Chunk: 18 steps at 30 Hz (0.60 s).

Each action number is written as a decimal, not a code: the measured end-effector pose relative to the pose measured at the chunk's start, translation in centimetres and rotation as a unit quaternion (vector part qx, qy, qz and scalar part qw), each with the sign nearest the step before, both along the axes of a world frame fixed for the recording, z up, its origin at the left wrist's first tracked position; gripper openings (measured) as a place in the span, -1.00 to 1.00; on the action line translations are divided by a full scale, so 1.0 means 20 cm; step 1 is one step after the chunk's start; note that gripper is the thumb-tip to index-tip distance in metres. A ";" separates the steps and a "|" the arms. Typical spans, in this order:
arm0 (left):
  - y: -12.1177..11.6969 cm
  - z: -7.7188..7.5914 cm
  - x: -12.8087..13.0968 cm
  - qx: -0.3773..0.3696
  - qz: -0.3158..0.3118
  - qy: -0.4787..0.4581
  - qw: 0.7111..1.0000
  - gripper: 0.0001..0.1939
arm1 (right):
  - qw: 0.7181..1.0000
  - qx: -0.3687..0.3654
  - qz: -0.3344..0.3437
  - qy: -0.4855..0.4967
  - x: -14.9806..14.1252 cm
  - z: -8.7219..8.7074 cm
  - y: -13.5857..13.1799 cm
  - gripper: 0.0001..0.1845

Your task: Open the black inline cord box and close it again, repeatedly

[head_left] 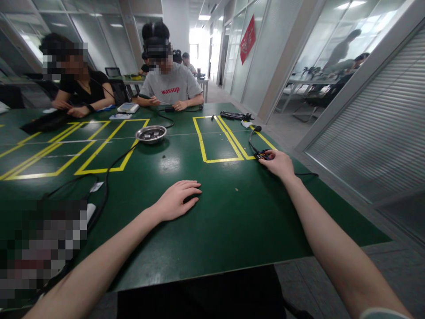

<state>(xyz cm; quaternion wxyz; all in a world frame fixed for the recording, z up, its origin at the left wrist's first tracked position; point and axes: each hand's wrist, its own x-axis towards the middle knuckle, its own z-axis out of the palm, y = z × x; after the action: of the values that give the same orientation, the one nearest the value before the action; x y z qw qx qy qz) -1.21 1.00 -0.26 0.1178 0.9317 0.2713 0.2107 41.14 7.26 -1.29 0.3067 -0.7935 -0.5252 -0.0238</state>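
Note:
My left hand rests palm down on the green tabletop, fingers stretched out, with nothing in it. Out to the right, my right hand has its fingers closed on a small black device with coloured wires, close to the tabletop. A black cable rises from the device to a small black rounded head. Another dark cable shows to the right of my wrist. My fingers partly cover the device, so its exact kind cannot be made out.
A metal bowl with several metal pieces stands left of centre. Yellow tape marks rectangles. A black folded tripod-like object lies at the far edge. Two people sit opposite; one holds something thin. A blurred-out item is lower left.

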 end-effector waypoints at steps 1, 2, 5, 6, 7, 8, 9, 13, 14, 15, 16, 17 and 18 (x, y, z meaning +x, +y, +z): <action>0.00 0.00 0.00 -0.001 0.000 0.001 1.000 -0.75 | 1.000 -0.003 -0.005 -0.002 0.00 -0.01 0.00 -0.57; 0.00 0.00 0.00 -0.002 0.000 0.002 1.000 -0.75 | 1.000 -0.004 -0.007 -0.004 0.00 -0.01 0.00 -0.57; 0.00 0.00 0.00 -0.004 0.000 0.004 1.000 -0.75 | 1.000 0.003 0.000 -0.010 0.00 -0.01 0.00 -0.59; 0.00 -0.01 0.00 -0.003 0.001 0.004 1.000 -0.75 | 1.000 0.007 -0.001 -0.013 -0.01 -0.01 0.00 -0.59; 0.01 -0.01 0.00 -0.002 0.001 0.003 1.000 -0.75 | 1.000 0.010 -0.004 -0.016 -0.01 -0.01 0.00 -0.59; 0.00 -0.01 0.00 -0.001 0.001 0.002 1.000 -0.75 | 1.000 0.013 -0.010 -0.019 -0.02 0.00 0.00 -0.59; 0.00 -0.01 0.00 0.000 0.001 0.002 1.000 -0.75 | 0.999 0.018 -0.016 -0.022 -0.02 0.00 0.00 -0.58; 0.00 -0.01 0.00 0.001 0.003 0.003 1.000 -0.75 | 0.998 0.056 -0.023 -0.026 -0.01 0.01 0.00 -0.56; 0.00 -0.01 0.00 0.001 0.004 0.003 1.000 -0.75 | 0.997 0.065 -0.026 -0.029 0.00 0.01 -0.01 -0.55; 0.00 -0.01 0.00 0.001 0.004 0.004 1.000 -0.75 | 0.997 0.069 -0.032 -0.031 0.01 0.00 -0.01 -0.54; 0.00 -0.01 0.00 0.001 0.004 0.005 1.000 -0.75 | 0.996 0.069 -0.037 -0.032 0.02 -0.01 -0.01 -0.54; 0.00 -0.01 0.00 0.001 0.003 0.006 1.000 -0.75 | 0.997 0.066 -0.035 -0.031 0.03 -0.03 -0.01 -0.54; 0.00 -0.01 0.00 0.000 0.003 0.006 1.000 -0.75 | 0.998 0.059 -0.023 -0.027 0.04 -0.05 -0.01 -0.54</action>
<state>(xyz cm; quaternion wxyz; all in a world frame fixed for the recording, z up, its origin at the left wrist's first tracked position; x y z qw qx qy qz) -1.13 1.05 -0.37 0.1155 0.9321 0.2748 0.2056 41.93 7.11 -2.21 0.3382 -0.7847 -0.5128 -0.0834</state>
